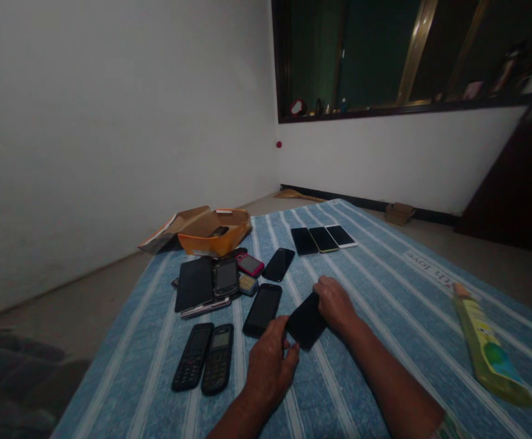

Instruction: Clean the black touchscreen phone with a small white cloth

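A woven cloth [366,277], blue with white stripes, forms the base. Over it, the left hand [270,360], partly curled, and the right hand [337,305], more tightly curled, grip opposite ends of a flat, black, rectangular smartphone [306,324], positioned to the right of two black plastic keypad phones [219,358] with rounded ends.

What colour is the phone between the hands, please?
The phone looks black in the head view.
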A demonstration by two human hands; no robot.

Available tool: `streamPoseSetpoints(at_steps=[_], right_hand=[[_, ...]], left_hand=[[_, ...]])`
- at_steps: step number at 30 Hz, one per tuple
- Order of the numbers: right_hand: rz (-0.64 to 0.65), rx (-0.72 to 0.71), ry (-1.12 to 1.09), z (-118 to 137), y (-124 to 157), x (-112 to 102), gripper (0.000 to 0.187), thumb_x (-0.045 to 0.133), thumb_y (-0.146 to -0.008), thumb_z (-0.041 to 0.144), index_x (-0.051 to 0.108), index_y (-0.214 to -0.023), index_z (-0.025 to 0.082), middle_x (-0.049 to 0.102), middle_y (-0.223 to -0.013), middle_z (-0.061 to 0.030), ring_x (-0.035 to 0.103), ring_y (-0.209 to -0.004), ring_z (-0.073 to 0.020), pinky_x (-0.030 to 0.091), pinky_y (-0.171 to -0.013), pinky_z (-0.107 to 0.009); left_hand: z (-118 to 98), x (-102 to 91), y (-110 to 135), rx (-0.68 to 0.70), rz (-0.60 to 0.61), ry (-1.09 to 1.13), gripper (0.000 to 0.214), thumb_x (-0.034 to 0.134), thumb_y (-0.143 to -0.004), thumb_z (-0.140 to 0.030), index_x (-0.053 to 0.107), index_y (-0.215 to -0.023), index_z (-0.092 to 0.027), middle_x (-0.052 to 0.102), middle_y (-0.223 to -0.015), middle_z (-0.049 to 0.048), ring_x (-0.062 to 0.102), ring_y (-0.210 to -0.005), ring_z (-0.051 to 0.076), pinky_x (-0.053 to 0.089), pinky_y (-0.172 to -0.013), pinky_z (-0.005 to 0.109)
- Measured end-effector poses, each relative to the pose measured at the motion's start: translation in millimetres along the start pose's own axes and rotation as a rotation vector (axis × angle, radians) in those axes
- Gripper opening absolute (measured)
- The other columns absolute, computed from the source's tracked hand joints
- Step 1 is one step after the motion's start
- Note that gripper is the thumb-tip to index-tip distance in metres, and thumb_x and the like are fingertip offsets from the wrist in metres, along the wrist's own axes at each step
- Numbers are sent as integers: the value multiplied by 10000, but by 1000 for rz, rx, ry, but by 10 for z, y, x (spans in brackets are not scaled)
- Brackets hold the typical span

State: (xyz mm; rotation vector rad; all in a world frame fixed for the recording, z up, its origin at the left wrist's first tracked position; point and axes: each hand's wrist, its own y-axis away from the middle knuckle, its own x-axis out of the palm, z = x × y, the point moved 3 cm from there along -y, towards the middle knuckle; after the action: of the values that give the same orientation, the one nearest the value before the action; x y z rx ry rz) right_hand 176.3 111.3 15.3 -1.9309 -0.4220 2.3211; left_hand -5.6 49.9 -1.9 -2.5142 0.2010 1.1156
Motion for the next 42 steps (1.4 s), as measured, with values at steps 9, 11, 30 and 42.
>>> streamPoseSetpoints(at_steps=[9,11,30,42], right_hand=[[13,-102,-35,272,109,11,249,468,-782,-4,670,-845,129,616,-915,-108,532,-926,-214,362,-842,-314],[31,-130,-46,370,164,-4,226,487,-791,10,671,-859,123,616,-923,-112,530,-929,-219,366,-834,-324],[-91,-443,-184,804,519,40,164,508,-876,55,653,-875,131,627,-877,-73,529,-864,-203,417,-757,-313],[-130,-446,-150,717,791,15,222,490,-818,-14,663,-899,99,629,-934,-114,549,-923,-231,458,-864,-364]], left_hand=[[6,-2,-5,2,-3,6,417,509,-784,-228,511,-1201,-217,644,-960,34,651,-725,169,534,-730,325],[5,-3,-5,3,-17,18,435,514,-780,-240,517,-1213,-198,655,-976,48,660,-723,174,544,-737,337],[83,-43,-22,-114,-141,133,487,361,-858,-215,540,-1272,-31,661,-1210,194,637,-1127,259,496,-999,434],[121,-14,-23,-72,-137,149,465,367,-847,-198,560,-1248,-63,689,-1160,175,663,-1081,243,518,-973,419]])
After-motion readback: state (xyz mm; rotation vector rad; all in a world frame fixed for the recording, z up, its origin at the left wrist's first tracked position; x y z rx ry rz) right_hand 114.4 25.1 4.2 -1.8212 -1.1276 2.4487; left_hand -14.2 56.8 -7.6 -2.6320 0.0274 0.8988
